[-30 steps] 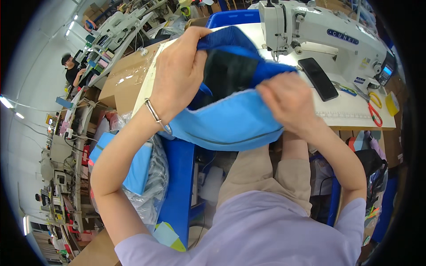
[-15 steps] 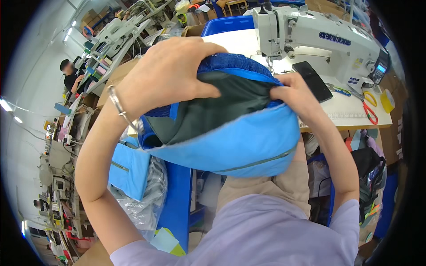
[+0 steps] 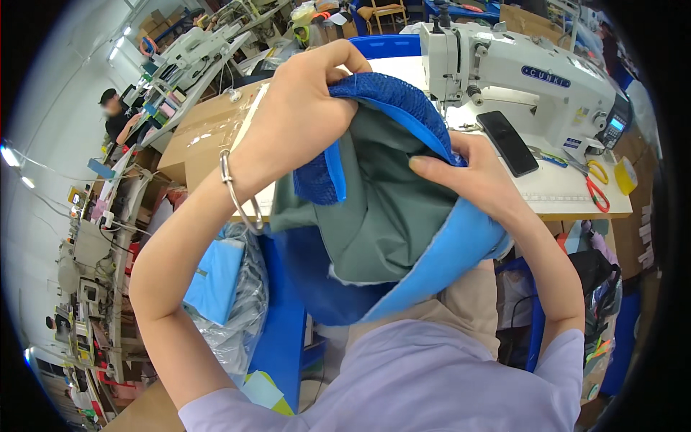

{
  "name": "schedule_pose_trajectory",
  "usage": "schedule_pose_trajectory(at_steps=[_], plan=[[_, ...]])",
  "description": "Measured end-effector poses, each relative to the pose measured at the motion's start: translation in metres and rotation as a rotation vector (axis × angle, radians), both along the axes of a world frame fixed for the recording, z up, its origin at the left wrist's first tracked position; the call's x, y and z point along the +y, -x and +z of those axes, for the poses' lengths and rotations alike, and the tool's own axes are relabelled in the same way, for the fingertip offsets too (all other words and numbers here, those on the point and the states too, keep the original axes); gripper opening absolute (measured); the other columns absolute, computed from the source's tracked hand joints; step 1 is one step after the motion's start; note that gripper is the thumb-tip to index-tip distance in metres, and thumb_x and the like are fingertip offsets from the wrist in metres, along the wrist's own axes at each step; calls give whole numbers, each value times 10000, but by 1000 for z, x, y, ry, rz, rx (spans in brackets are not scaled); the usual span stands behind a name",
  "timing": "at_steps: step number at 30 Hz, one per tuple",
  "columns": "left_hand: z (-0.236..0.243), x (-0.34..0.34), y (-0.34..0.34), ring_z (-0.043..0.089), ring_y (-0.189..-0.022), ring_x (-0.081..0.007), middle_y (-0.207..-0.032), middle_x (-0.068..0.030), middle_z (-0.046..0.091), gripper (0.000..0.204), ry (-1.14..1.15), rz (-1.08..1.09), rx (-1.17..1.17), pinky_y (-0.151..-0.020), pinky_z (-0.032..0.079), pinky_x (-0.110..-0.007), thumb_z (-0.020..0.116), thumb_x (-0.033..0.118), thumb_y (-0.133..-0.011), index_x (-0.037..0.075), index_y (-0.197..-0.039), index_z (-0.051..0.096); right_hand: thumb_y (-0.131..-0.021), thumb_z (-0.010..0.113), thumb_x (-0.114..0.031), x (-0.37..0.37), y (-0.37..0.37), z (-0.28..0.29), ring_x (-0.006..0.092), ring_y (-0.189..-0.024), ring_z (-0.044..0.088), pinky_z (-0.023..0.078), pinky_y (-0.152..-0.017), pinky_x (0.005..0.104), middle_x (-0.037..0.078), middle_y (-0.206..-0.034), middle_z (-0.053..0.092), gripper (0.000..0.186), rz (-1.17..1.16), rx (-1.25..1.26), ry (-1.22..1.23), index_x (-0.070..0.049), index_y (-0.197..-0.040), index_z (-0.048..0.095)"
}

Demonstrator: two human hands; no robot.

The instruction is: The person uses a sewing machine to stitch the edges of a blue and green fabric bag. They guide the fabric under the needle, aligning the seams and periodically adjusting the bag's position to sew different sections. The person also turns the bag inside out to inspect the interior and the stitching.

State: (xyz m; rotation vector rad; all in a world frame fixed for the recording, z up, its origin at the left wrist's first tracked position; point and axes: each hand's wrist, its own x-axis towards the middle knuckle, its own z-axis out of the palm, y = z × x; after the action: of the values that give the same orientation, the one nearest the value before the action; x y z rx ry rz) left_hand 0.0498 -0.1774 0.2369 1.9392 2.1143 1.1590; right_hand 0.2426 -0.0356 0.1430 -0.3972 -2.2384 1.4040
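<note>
Between my hands hangs a blue sewn fabric piece (image 3: 392,209), with a dark green lining, a light blue outer side and dark blue mesh edged in bright blue binding. My left hand (image 3: 313,108) pinches the mesh (image 3: 392,90) at its upper left, the fingertips partly hidden behind it. At the right edge my right hand (image 3: 479,176) grips the piece, thumb on the lining side and fingers behind. The lower part drapes over my lap, showing a raw, frayed edge. What lies inside the folds is hidden.
Beyond the piece stands a white sewing machine (image 3: 525,79) on a pale table. A black phone (image 3: 508,144), scissors with red and yellow handles (image 3: 596,189) and yellow tape (image 3: 625,177) lie by it. At left are a cardboard box (image 3: 205,137) and light blue fabric (image 3: 216,277) on clear plastic.
My left hand has closed on the mesh and lifted it slightly. The piece has opened out, showing more green lining, and its light blue side has swung down and right.
</note>
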Motion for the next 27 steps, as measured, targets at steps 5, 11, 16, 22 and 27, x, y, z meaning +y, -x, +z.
schedule_pose_trajectory(at_steps=[5, 11, 16, 22, 27], plan=[[3, -6, -4, 616, -762, -44, -936, -15, 705, 333, 147, -18, -612, -690, 495, -203, 536, -68, -780, -8, -1076, 676, -797, 802, -260, 10, 0, 6, 368, -819, 704, 535, -759, 466, 212, -813, 706, 295, -248, -179, -562, -13, -952, 758], [7, -7, 2, 670, -875, -99, -1052, -66, 724, 477, 467, 12, -698, -780, 560, -243, 724, 82, -815, -45, -1273, 674, -755, 784, -207, 25, -3, 31, 392, -798, 695, 539, -757, 450, 219, -802, 716, 306, -143, -314, -565, 18, -959, 749], [-8, -6, 10, 660, -1025, -143, -1125, -73, 741, 506, 519, -209, -208, -952, 524, -312, 830, 161, -849, -48, -1281, 673, -777, 797, -216, 41, 0, 22, 186, -784, 682, 529, -759, 359, 120, -825, 747, 339, 110, -349, -103, 33, -1006, 771], [-21, -1, 1, 622, -941, -101, -981, -52, 724, 272, 265, -88, -25, -878, 512, -303, 755, 63, -878, -17, -1122, 667, -797, 813, -245, 25, -2, 9, 149, -764, 665, 523, -746, 304, 93, -849, 754, 354, 243, -314, 65, 53, -982, 776], [-30, -3, -4, 609, -923, -85, -981, -32, 712, 193, 208, -34, -91, -861, 502, -279, 720, 69, -927, 6, -1103, 670, -737, 835, -295, 33, -7, 20, 162, -753, 669, 518, -719, 306, 107, -822, 746, 421, 208, -414, -16, 65, -947, 773]])
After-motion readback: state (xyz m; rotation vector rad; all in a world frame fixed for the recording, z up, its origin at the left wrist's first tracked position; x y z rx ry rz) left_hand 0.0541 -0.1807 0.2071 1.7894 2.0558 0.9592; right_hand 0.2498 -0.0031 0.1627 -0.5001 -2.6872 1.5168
